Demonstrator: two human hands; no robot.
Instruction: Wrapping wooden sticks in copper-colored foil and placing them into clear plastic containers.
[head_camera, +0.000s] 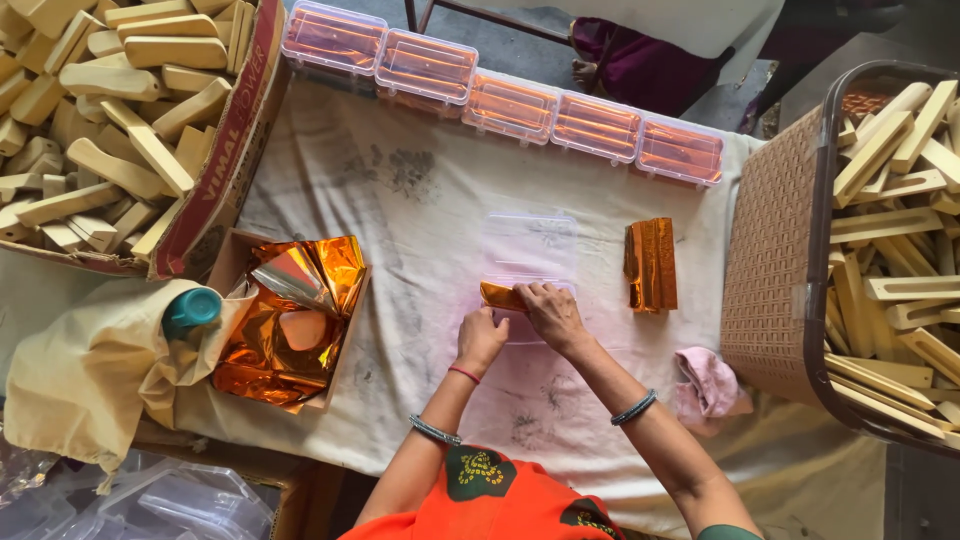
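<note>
My left hand (480, 338) and my right hand (551, 312) meet at the near edge of an open clear plastic box (530, 250) on the white cloth. Both hold a foil-wrapped orange piece (500, 296) that lies at the box's near end. My right hand's fingers press on top of it, and my left hand grips it from the side. A stack of foil-wrapped orange pieces (650, 264) lies on the cloth to the right of the box.
A row of closed clear boxes (510, 105) with orange contents lines the far edge. Cardboard box of wooden pieces (120, 110) far left, brown basket (780, 250) of wooden pieces right. Orange foil sheets (290, 320) in a carton, teal-capped bottle (192, 308), pink cloth (708, 385).
</note>
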